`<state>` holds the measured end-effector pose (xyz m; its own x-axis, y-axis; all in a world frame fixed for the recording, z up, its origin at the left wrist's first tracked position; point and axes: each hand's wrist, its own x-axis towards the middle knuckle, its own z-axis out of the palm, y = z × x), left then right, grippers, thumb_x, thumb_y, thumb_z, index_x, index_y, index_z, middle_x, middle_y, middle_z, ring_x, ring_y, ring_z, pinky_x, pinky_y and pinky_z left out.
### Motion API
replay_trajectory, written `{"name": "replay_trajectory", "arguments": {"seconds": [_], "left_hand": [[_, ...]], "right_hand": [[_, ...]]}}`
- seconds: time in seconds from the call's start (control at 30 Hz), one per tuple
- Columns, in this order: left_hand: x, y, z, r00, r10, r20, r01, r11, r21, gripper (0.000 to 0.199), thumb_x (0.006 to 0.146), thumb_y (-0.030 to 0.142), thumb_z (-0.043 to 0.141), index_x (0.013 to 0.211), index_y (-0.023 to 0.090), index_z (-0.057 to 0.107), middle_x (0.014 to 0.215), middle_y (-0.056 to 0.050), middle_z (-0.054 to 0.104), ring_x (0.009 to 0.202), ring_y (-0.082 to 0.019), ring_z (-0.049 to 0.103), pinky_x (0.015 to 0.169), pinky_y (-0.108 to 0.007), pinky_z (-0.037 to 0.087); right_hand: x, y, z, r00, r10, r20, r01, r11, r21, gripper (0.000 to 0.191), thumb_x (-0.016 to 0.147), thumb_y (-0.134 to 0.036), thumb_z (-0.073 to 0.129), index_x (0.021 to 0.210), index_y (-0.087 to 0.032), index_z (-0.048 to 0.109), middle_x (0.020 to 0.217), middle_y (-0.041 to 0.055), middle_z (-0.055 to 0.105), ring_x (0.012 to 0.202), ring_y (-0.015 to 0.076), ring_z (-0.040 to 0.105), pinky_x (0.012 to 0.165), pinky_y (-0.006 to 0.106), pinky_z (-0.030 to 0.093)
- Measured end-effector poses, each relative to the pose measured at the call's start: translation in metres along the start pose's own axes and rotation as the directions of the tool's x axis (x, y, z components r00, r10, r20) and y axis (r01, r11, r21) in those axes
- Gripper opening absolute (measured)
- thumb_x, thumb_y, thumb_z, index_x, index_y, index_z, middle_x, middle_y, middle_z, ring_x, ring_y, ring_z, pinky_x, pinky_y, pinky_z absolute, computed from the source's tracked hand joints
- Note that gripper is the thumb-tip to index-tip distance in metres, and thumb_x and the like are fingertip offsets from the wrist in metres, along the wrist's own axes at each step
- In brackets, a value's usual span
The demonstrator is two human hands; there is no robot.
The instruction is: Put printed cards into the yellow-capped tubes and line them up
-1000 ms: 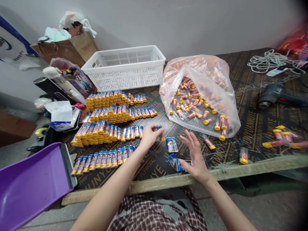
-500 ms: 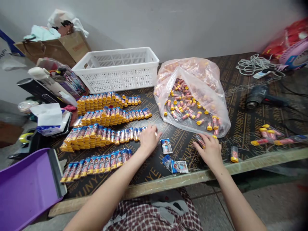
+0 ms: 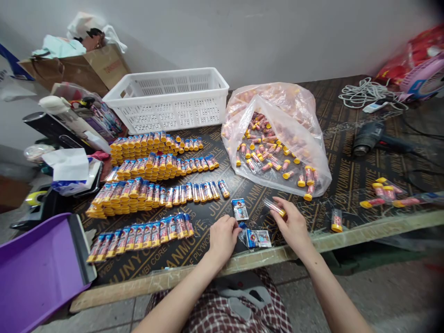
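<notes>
My right hand [image 3: 292, 225] holds a clear tube with a yellow cap [image 3: 273, 207] between thumb and fingers, just over the table. My left hand [image 3: 223, 238] is closed at the small pile of flat blue printed plastic sleeves [image 3: 259, 239], its fingertips pinching the edge of one blue sleeve [image 3: 242, 226]. Just beyond lies another stack of flat sleeves [image 3: 239, 209]. To the left, tubes in blue printed sleeves stand in rows, some stacked [image 3: 138, 199]; one sleeved tube [image 3: 224, 188] lies at the end of a row. A bare tube [image 3: 336, 220] stands right of my right hand.
An open plastic bag [image 3: 239, 104] full of yellow-capped tubes sits at the back, beside a white basket [image 3: 173, 111]. On the right are a heat gun [image 3: 369, 138], a coiled white cable [image 3: 362, 95] and loose tubes [image 3: 388, 192]. A purple dustpan [image 3: 38, 273] is at front left.
My left hand has left the end of the tube row, where a sleeved tube now lies, and come back to the sleeves. My right hand has brought its tube leftward.
</notes>
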<state>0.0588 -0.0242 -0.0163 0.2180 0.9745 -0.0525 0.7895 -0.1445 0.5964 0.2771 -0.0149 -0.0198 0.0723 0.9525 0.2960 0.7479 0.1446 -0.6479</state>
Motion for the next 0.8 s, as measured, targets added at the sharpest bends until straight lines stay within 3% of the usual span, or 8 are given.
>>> {"name": "replay_trajectory", "arguments": {"seconds": [0.23,0.33,0.47,0.57,0.63,0.8], "left_hand": [[-0.008,0.006,0.0,0.994,0.103,-0.033,-0.106,0.991,-0.085,0.01,0.077,0.014,0.055,0.069,0.02,0.055,0.076,-0.003,0.06,0.078,-0.017,0.054,0.069,-0.027,0.038],[-0.007,0.01,0.002,0.999,0.027,-0.024,-0.032,0.975,-0.221,0.006,0.074,0.014,0.057,0.074,0.02,0.056,0.072,-0.001,0.059,0.071,-0.016,0.054,0.066,-0.026,0.039],[-0.005,0.013,0.003,0.995,-0.092,0.032,0.098,0.925,-0.368,0.024,0.071,0.01,0.06,0.093,0.02,0.061,0.071,0.001,0.064,0.067,-0.015,0.057,0.067,-0.027,0.041],[-0.004,0.011,-0.002,0.989,-0.145,-0.007,0.128,0.892,-0.433,0.007,0.074,0.017,0.061,0.078,0.018,0.066,0.075,-0.003,0.067,0.071,-0.017,0.058,0.07,-0.029,0.042],[-0.001,0.007,-0.008,0.977,-0.207,-0.045,0.147,0.815,-0.561,0.006,0.074,0.022,0.062,0.072,0.017,0.065,0.073,-0.003,0.066,0.07,-0.016,0.058,0.068,-0.028,0.042],[0.012,-0.005,-0.027,0.919,-0.391,0.047,0.22,0.411,-0.885,0.023,0.071,0.036,0.064,0.082,0.018,0.053,0.059,0.003,0.059,0.053,-0.013,0.053,0.056,-0.024,0.041]], "right_hand": [[-0.009,-0.021,0.003,0.999,0.031,-0.032,-0.028,0.995,0.093,0.021,0.088,-0.036,0.052,0.098,-0.019,0.059,0.095,0.0088,0.064,0.083,0.0234,0.061,0.075,0.038,0.05],[-0.01,-0.027,0.001,0.998,0.043,-0.035,-0.039,0.991,0.125,0.022,0.087,-0.037,0.053,0.099,-0.019,0.059,0.096,0.0085,0.064,0.079,0.0218,0.06,0.072,0.037,0.05],[-0.014,-0.034,0.0,0.99,0.124,-0.061,-0.11,0.975,0.193,0.023,0.084,-0.037,0.058,0.099,-0.02,0.059,0.09,0.0056,0.065,0.067,0.0176,0.057,0.064,0.032,0.049],[-0.02,-0.041,0.0,0.981,0.178,-0.073,-0.15,0.944,0.294,0.022,0.083,-0.036,0.062,0.098,-0.02,0.061,0.091,0.0055,0.065,0.071,0.0186,0.059,0.067,0.033,0.05],[-0.024,-0.046,-0.001,0.982,0.17,-0.086,-0.126,0.918,0.375,0.02,0.083,-0.033,0.063,0.098,-0.02,0.063,0.096,0.0069,0.065,0.085,0.0219,0.061,0.077,0.037,0.051],[-0.034,-0.068,0.001,0.995,0.067,-0.076,-0.024,0.886,0.462,0.018,0.086,-0.025,0.059,0.103,-0.024,0.065,0.109,0.0085,0.06,0.105,0.0236,0.057,0.085,0.037,0.05]]}}
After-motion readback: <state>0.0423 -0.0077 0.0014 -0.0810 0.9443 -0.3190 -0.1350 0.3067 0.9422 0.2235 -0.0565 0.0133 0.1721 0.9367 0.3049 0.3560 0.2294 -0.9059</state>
